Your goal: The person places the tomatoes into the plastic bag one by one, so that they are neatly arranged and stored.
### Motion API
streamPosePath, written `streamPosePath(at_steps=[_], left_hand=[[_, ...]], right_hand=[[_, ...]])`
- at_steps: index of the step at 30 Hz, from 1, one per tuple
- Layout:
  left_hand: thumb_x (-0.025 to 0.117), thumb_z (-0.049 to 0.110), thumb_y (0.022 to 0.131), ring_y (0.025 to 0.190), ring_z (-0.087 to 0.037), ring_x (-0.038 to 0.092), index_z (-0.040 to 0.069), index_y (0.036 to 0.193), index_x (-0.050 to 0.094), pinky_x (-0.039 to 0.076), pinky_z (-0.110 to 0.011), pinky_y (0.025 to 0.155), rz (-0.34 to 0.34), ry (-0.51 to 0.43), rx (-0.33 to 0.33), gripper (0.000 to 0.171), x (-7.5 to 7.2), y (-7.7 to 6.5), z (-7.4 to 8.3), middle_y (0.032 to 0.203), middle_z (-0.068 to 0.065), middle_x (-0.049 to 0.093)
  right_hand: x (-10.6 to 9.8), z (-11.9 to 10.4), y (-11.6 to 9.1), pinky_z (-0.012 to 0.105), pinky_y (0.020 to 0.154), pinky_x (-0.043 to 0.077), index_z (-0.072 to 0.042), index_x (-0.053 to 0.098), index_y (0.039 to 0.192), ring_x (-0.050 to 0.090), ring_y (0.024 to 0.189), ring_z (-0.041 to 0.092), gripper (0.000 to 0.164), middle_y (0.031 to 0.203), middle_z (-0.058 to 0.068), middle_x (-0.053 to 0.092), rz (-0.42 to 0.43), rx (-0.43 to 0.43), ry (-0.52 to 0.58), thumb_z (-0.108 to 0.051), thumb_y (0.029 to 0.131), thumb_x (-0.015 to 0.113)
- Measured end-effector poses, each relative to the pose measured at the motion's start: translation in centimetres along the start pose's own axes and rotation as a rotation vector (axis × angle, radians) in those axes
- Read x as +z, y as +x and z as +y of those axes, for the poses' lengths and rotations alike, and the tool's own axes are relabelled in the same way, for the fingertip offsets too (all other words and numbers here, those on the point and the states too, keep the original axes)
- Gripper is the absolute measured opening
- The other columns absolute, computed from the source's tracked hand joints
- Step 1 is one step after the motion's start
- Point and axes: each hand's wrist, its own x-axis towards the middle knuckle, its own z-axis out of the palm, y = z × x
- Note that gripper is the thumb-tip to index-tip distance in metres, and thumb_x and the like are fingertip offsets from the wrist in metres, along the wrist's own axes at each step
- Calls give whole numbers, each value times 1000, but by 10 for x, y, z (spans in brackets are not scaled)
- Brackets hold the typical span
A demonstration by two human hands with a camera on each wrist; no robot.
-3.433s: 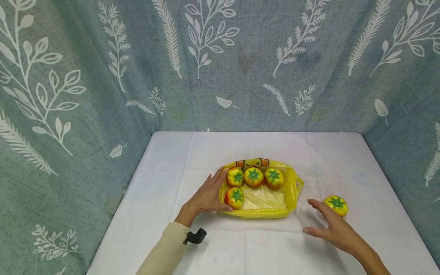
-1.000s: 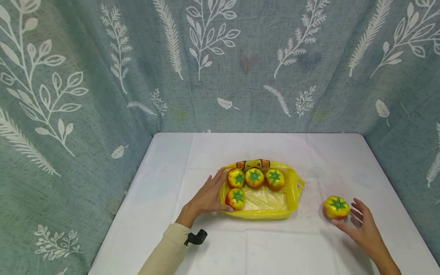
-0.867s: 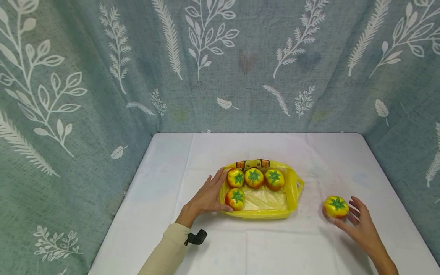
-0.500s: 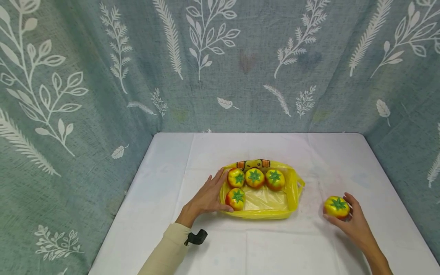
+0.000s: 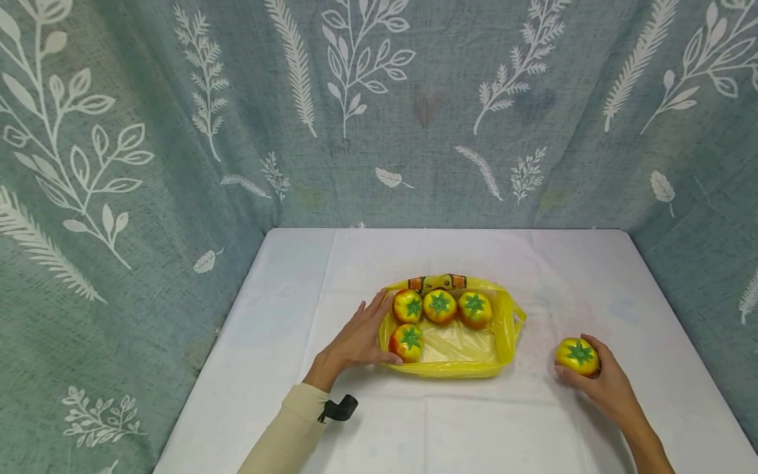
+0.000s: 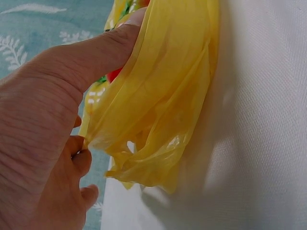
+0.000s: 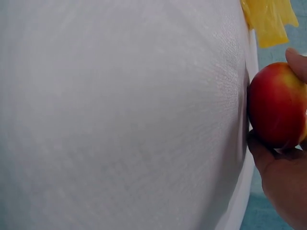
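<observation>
In the head view a yellow plastic bag point(image 5: 444, 370) lies mid-table, its mouth spread wide in a roughly rectangular shape. Several yellow-red tomatoes with green star-shaped tops sit inside, three along the back and one tomato point(image 5: 406, 343) at the front left. My left hand point(image 5: 355, 334) holds the bag's left end; the left wrist view shows its thumb point(image 6: 103, 50) over the rim. Right of the bag, my right hand point(image 5: 610, 387) grips a single tomato point(image 5: 576, 357) between thumb and fingers. Seen from the right wrist, that tomato point(image 7: 276, 105) has a red side close to the tablecloth.
A white cloth point(image 5: 474, 421) covers the table. Grey-green curtains point(image 5: 426, 131) with white leaf prints hang at the back and both sides. A black wrist strap piece point(image 5: 339, 408) sticks out from the left sleeve point(image 5: 290, 428).
My right hand has passed to the tomato's right side, then come in leftward, and its fingers now grip it. The left hand and bag look unchanged.
</observation>
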Motion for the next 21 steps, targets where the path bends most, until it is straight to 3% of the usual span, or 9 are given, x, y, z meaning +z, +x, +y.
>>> streamPosePath(at_steps=[6,18,21], left_hand=[[81,71,69,155,-23,9,8,164,8,9,-46,125,3,0,4,135,-1,1,1,169,-14,4],[81,71,69,155,-22,8,9,164,8,8,-46,125,4,-8,0,135,0,1,0,169,-13,4],[81,71,69,155,-22,8,9,164,8,8,-45,125,2,-6,-2,135,-1,1,0,169,-13,4]], right_hand=[[-2,-2,-1,65,100,37,12,17,154,43,118,49,102,144,38,34,2,23,-23,-39,90,78],[-17,-11,0,62,92,44,12,23,152,47,113,49,93,138,39,40,36,-54,-57,-37,93,75],[-21,-17,1,42,88,49,11,24,152,49,112,47,90,138,38,41,42,-80,-69,-35,93,75]])
